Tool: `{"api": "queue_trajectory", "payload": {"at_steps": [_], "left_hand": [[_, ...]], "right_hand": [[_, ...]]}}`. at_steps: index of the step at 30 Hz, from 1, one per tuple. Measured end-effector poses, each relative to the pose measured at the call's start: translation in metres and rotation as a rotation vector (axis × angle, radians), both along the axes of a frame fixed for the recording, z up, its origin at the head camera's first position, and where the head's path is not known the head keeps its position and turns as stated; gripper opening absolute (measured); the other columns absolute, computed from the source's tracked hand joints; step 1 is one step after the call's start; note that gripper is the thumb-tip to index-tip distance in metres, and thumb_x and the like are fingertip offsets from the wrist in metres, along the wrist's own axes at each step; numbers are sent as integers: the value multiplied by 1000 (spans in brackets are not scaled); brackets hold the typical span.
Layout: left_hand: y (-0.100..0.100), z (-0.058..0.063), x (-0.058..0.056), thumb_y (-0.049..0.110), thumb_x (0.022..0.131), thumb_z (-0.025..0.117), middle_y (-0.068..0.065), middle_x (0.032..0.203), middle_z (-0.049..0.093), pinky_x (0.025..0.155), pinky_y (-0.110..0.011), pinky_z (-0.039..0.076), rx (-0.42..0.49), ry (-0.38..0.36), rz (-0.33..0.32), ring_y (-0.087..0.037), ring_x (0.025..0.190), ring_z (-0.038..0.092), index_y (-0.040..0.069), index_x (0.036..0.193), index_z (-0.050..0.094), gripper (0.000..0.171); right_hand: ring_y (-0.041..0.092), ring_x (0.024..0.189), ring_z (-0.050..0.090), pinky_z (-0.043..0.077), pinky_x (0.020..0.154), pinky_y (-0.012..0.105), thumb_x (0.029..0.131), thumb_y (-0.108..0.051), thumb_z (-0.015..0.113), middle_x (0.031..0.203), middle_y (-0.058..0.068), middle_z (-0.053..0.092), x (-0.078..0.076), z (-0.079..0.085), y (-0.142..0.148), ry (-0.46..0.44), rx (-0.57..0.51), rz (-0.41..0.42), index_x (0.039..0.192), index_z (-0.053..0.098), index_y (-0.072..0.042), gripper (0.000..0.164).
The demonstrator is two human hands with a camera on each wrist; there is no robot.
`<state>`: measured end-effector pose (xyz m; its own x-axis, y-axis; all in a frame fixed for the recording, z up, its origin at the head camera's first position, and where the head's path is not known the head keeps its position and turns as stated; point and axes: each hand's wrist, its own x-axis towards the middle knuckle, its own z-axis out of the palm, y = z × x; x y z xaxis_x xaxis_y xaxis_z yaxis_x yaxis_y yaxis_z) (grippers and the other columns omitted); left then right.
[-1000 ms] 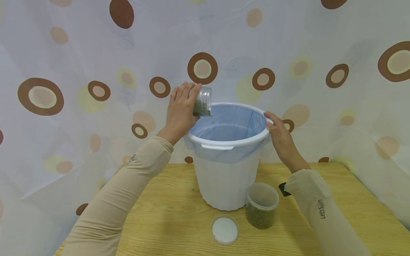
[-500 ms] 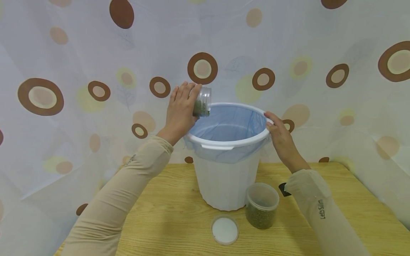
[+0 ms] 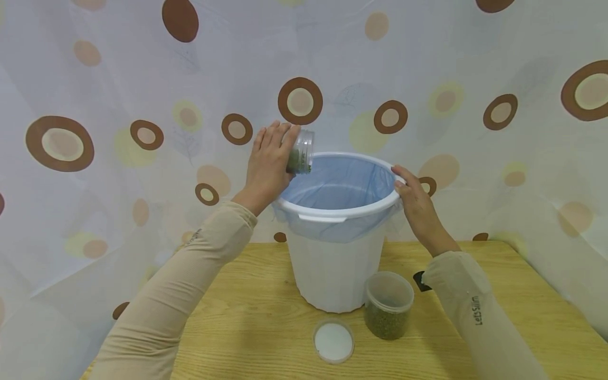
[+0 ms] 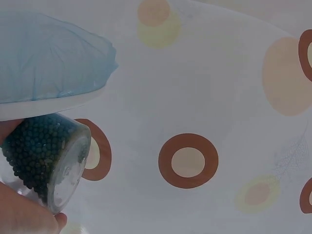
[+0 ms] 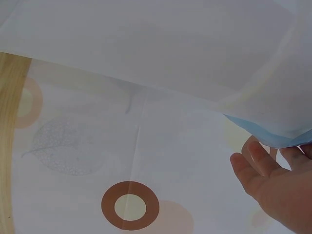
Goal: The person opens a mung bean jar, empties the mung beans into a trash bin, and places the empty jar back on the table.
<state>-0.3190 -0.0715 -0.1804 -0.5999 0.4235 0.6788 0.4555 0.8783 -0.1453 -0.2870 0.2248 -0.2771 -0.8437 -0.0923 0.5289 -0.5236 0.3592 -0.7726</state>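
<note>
Pouring seems the step: centre of the frame, the left hand (image 3: pixel 269 163) grips a jar (image 3: pixel 301 154) tilted over the bin (image 3: pixel 337 269); the right hand (image 3: pixel 421 214) holds the rim (image 3: pixel 363 210) (probably steadying). Next, steeper tipping seems needed.

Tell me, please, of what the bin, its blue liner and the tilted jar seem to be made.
Bin: probably rigid white plastic; it looks moulded, with a slight sheen and faint facets.
Blue liner: likely thin plastic film, since it is translucent and wrinkled.
Tilted jar: clear and glossy; its dark green contents show through the wall. Plastic seems likely, though glass is possible.
</note>
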Motion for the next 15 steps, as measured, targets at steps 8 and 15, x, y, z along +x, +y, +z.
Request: {"api": "queue_trajectory", "payload": {"at_steps": [8,15], "left_hand": [[1,0,-1,15,73,85,-11,148,36,118,-38,6,-17,5,2,-29,143,21,10,145,35,88],[2,0,-1,15,73,85,-12,148,36,118,-38,7,-18,7,-1,-28,143,22,10,145,36,88]], "right_hand": [[37,134,30,20,108,61,102,-39,32,156,12,23,0,0,0,2,4,1,152,26,-16,55],[37,131,32,21,107,61,102,-39,31,155,13,25,-1,0,1,-6,-1,1,152,26,-18,55]]}}
